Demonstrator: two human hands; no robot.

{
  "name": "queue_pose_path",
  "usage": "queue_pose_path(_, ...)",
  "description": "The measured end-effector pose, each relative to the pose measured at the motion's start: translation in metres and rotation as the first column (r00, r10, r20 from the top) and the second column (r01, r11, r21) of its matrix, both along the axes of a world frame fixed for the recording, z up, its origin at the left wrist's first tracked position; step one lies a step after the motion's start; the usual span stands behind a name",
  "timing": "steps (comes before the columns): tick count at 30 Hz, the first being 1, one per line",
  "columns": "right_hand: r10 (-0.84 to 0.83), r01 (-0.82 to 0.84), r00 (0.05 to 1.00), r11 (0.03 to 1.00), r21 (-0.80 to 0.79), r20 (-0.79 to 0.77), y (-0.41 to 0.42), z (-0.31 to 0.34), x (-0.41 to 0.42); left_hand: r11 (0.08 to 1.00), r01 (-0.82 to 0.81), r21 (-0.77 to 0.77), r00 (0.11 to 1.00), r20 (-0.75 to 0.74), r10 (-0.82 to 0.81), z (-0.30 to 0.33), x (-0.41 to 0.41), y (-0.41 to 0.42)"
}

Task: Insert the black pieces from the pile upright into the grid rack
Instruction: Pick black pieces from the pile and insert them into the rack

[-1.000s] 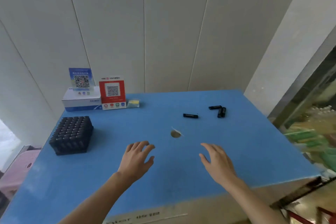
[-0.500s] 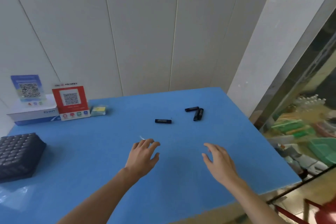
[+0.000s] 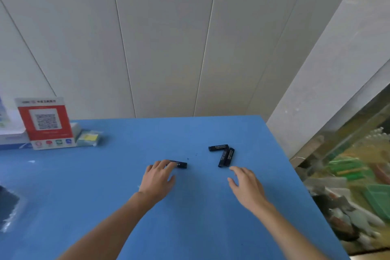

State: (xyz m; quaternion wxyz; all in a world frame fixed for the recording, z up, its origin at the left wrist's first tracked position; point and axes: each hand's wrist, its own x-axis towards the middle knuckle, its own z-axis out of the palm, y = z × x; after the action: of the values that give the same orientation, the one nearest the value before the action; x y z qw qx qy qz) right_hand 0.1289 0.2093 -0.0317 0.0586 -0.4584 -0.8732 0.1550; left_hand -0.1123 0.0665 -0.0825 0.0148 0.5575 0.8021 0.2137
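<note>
A: Starting at the left edge, what is showing?

B: A dark corner of the grid rack [image 3: 7,202] is poking in at the far left of the blue desk [image 3: 105,186], well apart from everything else. Behind it, a red QR sign [image 3: 45,122] is standing near the wall.

A: And the left hand [image 3: 158,179]?

B: It is reaching forward, palm down, its fingertips [image 3: 168,164] landing on the near end of a single black piece [image 3: 179,164]. That piece is lying flat with its long axis running left to right, its right end sticking out past the fingers. Whether the fingers are pinching it yet or only touching, I cannot tell.

A: Further right?

B: Three more black pieces [image 3: 223,154] are lying in a small cluster: one across, two side by side pointing toward the person. The right hand [image 3: 247,186] is hovering spread and empty, fingertips just short of the pair's near ends.

A: So which hand is closer to what?

B: Each is closest to its own target; both lie straight ahead. The rack is sitting far to the left, so the left hand is looking like the shorter carry.
</note>
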Motion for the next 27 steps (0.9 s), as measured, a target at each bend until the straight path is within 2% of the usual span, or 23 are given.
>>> queue_pose_path(5,0.097,-0.098,0.993,0.995,0.017,0.072,0.037,-0.008,-0.016,0.996,-0.067,-0.059,0.995,0.073,0.072,-0.002,-0.006,0.021)
queue_pose_path(9,0.219,-0.227,0.969,0.972,0.059,0.114,0.059,-0.016,-0.029,0.994,-0.091,-0.064,0.993,0.071,0.096,-0.005,-0.010,0.036)
queue_pose_path(13,0.352,-0.372,0.916,0.925,0.075,0.193,0.081,-0.022,-0.042,0.996,-0.050,-0.068,0.997,0.048,0.053,-0.010,-0.007,0.041)
queue_pose_path(18,0.455,-0.500,0.831,0.863,0.071,0.319,0.098,-0.031,-0.053,0.985,-0.068,-0.158,0.988,0.126,0.088,-0.002,0.001,0.044)
queue_pose_path(23,0.518,-0.565,0.803,0.819,0.100,0.293,0.093,-0.029,-0.049,0.956,-0.140,-0.259,0.943,0.261,0.209,0.007,0.016,0.038)
queue_pose_path(27,0.533,-0.548,0.832,0.833,0.074,0.157,0.084,-0.023,-0.036,0.946,-0.158,-0.284,0.908,0.335,0.252,0.016,0.035,0.029)
